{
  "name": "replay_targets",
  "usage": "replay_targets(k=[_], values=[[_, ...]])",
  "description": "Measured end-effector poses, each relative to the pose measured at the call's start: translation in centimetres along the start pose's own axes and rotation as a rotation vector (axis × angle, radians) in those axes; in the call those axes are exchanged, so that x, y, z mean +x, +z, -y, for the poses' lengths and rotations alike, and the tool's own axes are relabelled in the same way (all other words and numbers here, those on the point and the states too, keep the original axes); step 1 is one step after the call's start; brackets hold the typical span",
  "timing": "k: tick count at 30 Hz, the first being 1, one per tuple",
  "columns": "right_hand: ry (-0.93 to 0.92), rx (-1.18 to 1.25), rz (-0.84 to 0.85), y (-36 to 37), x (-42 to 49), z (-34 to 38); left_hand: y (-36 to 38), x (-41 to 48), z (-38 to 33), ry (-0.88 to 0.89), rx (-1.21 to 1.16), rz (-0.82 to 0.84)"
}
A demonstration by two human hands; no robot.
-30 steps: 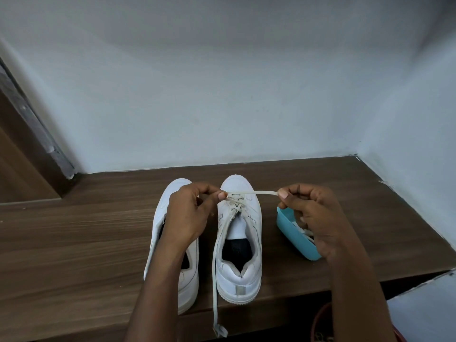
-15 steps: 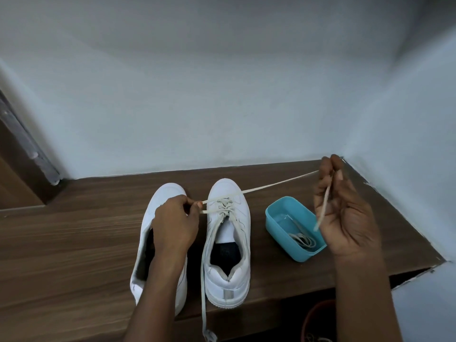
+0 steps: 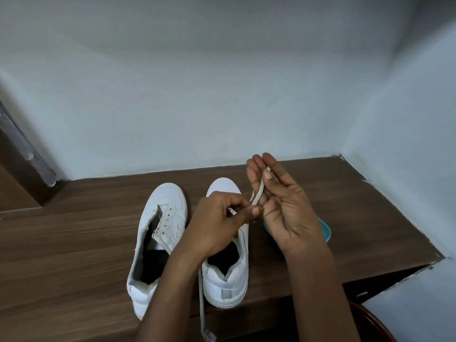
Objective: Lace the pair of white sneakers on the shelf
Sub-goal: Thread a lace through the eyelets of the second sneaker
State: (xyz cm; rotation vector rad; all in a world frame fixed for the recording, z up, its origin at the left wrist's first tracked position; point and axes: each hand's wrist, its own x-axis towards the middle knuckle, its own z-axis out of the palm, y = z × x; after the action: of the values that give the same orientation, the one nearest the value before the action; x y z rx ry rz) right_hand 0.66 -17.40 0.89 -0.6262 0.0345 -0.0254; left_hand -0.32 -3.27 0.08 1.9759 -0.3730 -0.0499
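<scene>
Dangling over the front edge of the shelf (image 3: pixel 74 255) is one loose end of the lace (image 3: pixel 257 196). Both white sneakers sit side by side on the wood, with the left sneaker (image 3: pixel 162 218) unlaced. Over the right sneaker (image 3: pixel 227 282), the left hand (image 3: pixel 217 223) pinches the lace between thumb and forefinger. The right hand (image 3: pixel 291 213), palm up and fingers raised, pinches the other end. A teal tray (image 3: pixel 327 232) peeks out behind it.
</scene>
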Motion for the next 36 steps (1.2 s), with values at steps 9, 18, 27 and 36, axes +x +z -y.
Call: replay_targets(k=[9,18,27,36], values=[[-0.153,-1.37,-0.302,-2.9,-0.3,1.8,-1.9,0.0,1.4,-0.116,-0.122,-0.167],[-0.006,-1.152,0.297,-0.8,-0.9,-0.2,-2.0,-0.1,2.0,-0.199,-0.236,-0.182],[-0.112,-1.194,0.214,-1.7,-0.1,-1.2,-3.1,-0.2,2.7,-0.245,-0.32,-0.239],[-0.046,-1.238,0.094,-1.9,0.0,-2.3,-3.4,-0.6,3.6,-0.231,0.382,-0.113]])
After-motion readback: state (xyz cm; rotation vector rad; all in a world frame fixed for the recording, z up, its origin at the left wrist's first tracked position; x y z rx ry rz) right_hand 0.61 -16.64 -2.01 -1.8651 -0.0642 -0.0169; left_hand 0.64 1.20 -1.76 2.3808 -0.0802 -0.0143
